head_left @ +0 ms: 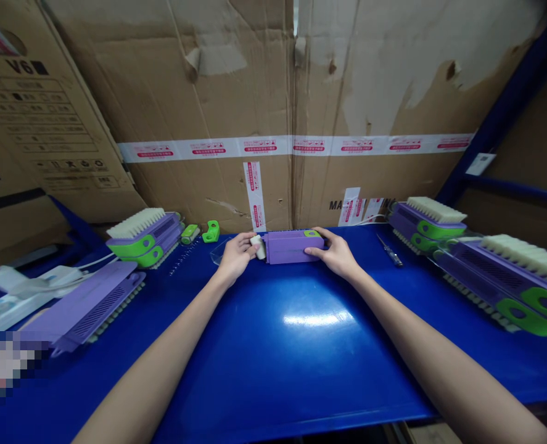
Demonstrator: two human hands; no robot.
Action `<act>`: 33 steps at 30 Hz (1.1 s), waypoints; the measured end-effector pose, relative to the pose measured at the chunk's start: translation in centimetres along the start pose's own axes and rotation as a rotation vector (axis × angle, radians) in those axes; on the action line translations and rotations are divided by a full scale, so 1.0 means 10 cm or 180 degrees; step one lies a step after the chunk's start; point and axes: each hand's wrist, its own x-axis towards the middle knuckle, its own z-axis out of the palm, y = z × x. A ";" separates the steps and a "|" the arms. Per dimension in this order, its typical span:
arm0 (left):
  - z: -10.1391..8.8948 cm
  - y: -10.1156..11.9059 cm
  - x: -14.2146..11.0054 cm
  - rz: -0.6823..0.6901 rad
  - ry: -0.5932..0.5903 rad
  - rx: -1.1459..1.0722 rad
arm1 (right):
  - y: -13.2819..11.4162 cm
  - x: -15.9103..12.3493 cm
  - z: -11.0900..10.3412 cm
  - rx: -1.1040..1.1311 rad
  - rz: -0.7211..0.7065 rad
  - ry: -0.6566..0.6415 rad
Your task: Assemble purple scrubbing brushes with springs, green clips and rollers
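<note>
A purple brush body (294, 248) with a green tab at its right end lies at the back middle of the blue table. My right hand (335, 250) is closed around that right end, thumb on the near face. Between the thumb and fingers of my left hand (237, 254) is a small white block (258, 246), close against the left end of the brush body. Whether the block touches the body I cannot tell. Left of my left hand are a loose green bracket (211, 232) and another small green piece (190, 234).
Purple-and-green brushes with pale bristles stand at the left (146, 237) and right (509, 280). A purple brush part (86, 302) lies beside a white power strip (18, 296). A screwdriver (390, 251) lies right of my hands. Cardboard (217, 98) walls the back.
</note>
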 end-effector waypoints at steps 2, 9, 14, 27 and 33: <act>0.00 0.02 0.00 0.0128 -0.0045 0.0117 | 0.00 0.00 0.00 -0.0020 0.0006 0.0011; -0.01 0.08 0.01 0.0493 -0.0170 0.0689 | -0.02 -0.01 0.00 -0.0021 -0.0002 0.0003; -0.02 0.11 -0.01 0.0485 -0.0234 0.0826 | -0.02 -0.02 0.00 -0.0035 -0.0068 -0.0036; 0.02 0.14 -0.05 0.0348 -0.0315 0.0785 | -0.04 -0.03 0.00 -0.0315 -0.0097 0.0006; 0.02 0.14 -0.07 0.0408 -0.0309 0.0831 | -0.02 -0.03 0.01 -0.0266 -0.0109 0.0019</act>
